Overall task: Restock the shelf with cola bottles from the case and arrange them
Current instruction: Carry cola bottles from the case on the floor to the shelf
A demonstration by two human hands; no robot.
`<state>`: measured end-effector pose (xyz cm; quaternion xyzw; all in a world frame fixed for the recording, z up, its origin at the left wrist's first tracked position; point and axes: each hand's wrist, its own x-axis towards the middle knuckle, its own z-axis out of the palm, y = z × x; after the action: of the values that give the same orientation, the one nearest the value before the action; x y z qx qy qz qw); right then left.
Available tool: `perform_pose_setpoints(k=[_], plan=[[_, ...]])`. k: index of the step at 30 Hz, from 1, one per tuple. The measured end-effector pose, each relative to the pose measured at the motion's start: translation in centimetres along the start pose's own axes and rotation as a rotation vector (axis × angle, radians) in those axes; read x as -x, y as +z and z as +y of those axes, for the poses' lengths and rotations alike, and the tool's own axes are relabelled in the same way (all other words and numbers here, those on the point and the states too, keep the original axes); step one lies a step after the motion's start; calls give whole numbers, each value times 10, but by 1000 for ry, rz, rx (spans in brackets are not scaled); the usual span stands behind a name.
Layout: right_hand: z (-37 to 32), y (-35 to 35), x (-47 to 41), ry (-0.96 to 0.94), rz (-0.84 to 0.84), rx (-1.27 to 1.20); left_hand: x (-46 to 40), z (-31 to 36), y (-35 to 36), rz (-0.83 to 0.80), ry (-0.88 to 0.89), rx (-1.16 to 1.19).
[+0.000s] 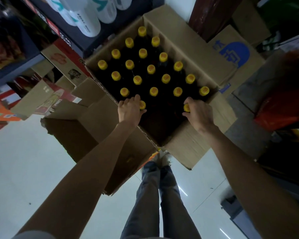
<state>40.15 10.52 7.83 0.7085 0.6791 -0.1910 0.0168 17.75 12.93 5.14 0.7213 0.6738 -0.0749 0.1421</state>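
**Inspector:** Both hands are closed on bottle necks. Left hand (130, 109) curls round the yellow cap (142, 105) of a cola bottle at the near-left edge of the case (219, 116); right hand (198, 112) wraps a second capped bottle (186, 107) at the near-right.

**Clerk:** Why the necks?

**Inspector:** The bottles stand upright and packed close, so only caps and necks are reachable from above. In my judgement, gripping there allows a straight vertical lift.

**Clerk:** Where does the stock sit?

**Inspector:** The remaining bottles (151, 69) fill the open cardboard case in rows, flaps folded outward. The near corner of the case shows a dark gap with no caps (bottle count there cannot be confirmed). The case rests on other cartons, one being the printed carton (231, 54) beyond it.

**Clerk:** And the shelf?

**Inspector:** The shelf edge (16, 66) lies to the left, well apart from the hands. No cola is visible on it; white bottles (86, 19) occupy a shelf above.

**Clerk:** Risk?

**Inspector:** Neighbouring bottles may snag during the lift.
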Motion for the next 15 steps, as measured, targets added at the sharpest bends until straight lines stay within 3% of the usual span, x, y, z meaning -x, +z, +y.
perform_pose_setpoints(k=[6, 11, 15], plan=[[-13, -37, 43, 40, 260, -307, 41, -12, -21, 192, 80, 396], [-25, -87, 89, -62, 519, -682, 86, -5, -76, 279, 137, 1087], [-41, -129, 141, -204, 486, -1168, 122, 21, -124, 390, 274, 1366]])
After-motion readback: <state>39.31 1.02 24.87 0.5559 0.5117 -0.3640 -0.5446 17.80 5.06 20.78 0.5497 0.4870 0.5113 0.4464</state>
